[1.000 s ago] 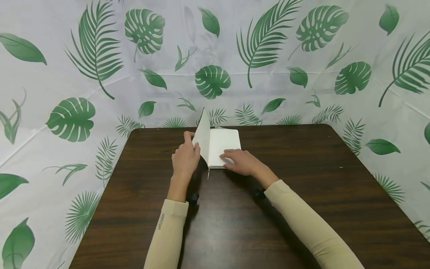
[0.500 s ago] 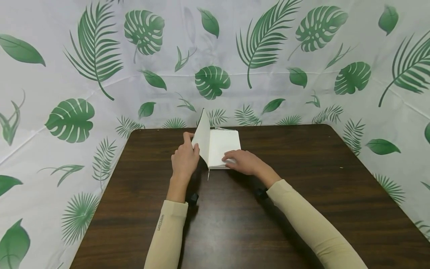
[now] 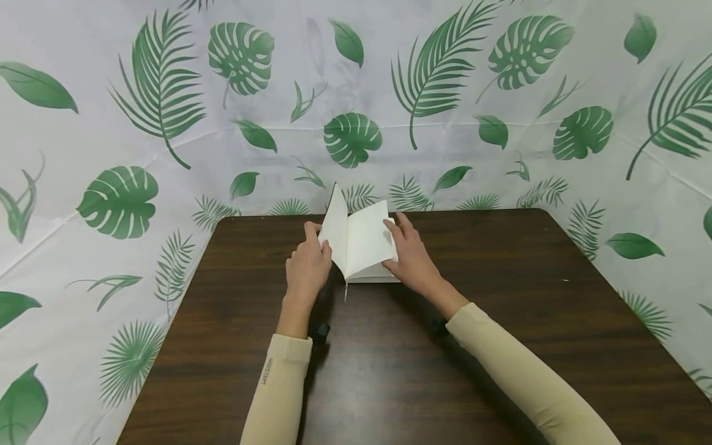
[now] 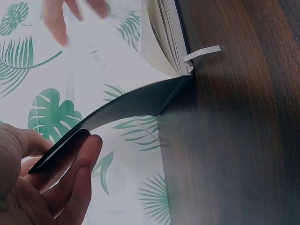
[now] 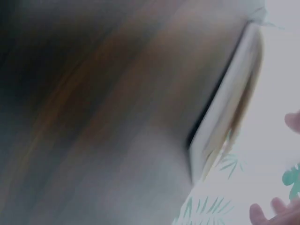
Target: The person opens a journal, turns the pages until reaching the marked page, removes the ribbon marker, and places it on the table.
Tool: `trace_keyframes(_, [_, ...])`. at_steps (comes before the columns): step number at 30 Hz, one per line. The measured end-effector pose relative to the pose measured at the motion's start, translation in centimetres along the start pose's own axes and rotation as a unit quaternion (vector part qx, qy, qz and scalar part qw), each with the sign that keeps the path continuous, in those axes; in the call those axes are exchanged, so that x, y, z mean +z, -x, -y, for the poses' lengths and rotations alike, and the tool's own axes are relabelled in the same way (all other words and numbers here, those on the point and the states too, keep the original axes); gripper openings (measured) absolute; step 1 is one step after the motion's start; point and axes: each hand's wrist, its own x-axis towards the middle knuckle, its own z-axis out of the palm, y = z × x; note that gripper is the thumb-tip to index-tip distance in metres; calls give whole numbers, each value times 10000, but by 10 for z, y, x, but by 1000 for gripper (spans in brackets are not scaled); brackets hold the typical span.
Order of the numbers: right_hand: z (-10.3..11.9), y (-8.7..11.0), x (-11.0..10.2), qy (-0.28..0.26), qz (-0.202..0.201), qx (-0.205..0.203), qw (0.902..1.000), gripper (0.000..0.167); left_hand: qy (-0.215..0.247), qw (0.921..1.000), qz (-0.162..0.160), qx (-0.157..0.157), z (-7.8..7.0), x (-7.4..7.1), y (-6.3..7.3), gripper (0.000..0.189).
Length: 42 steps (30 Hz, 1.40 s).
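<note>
A dark-covered notebook [image 3: 369, 238] lies open at the back of the table, its visible pages blank white. My left hand [image 3: 308, 266] grips the raised front cover [image 4: 126, 99], thumb on the inner side and fingers curled behind it. Pages of the right-hand block are lifted at their outer edge, leaning toward the spine. Beside that edge is my right hand [image 3: 413, 256], fingers spread, fingertips overlapping the raised page. In the blurred right wrist view, the fingers [image 5: 276, 213] stand apart from the thumb, with the page block [image 5: 229, 103] to their left. A pale ribbon bookmark [image 4: 204, 52] sticks out below the spine.
The dark wood-grain table [image 3: 378, 383] extends around the notebook on every side. Directly behind its far edge hangs a white cloth [image 3: 300, 148] printed with green leaves. Both forearms wear beige sleeves [image 3: 278, 383].
My right hand has moved from the lower right of the page up to its outer edge, and the page has risen off the block. The left hand keeps holding the cover in place.
</note>
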Motion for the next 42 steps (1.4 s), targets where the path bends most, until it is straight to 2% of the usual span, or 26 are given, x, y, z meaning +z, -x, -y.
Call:
trace_keyframes(1, [2, -2, 1, -464, -42, 205, 9987, 94, 15, 10000, 15, -20, 0, 0, 0, 38])
trace_keyframes(3, [8, -6, 2, -1289, 35, 593, 9899, 93, 12, 9999, 99, -54, 1, 0, 0, 42])
trace_keyframes(6, [18, -10, 6, -2083, 458, 923, 9726, 79, -36, 9993, 349, -100, 2, 1, -1, 50])
trace_keyframes(8, [25, -12, 10, -2452, 744, 949, 9619, 66, -76, 9988, 479, -107, 2, 2, -1, 53])
trace_keyframes(12, [38, -16, 18, -2756, 1144, 727, 9517, 52, -44, 9981, 588, -148, 2, 2, 0, 55])
trace_keyframes(15, [48, -17, 23, -2692, 1359, 621, 9514, 54, 153, 9971, 682, -288, 2, 2, -1, 59])
trace_keyframes(21, [61, -13, 28, -2465, 1550, 535, 9552, 59, 455, 9947, 752, -526, 0, 2, -1, 87])
trace_keyframes(23, [63, -14, 29, -2371, 1543, 492, 9579, 59, 380, 9952, 718, -544, 0, 2, -1, 83])
trace_keyframes(29, [61, -18, 31, -1824, 1467, 522, 9708, 56, 7, 9975, 539, -462, 5, 2, -3, 56])
trace_keyframes(35, [44, -18, 33, -952, 1410, 658, 9832, 50, -43, 9974, 558, -450, 5, 2, -2, 53])
trace_keyframes(42, [28, -13, 28, -3, 1900, 152, 9817, 54, 12, 9963, 651, -562, 6, -1, -3, 53])
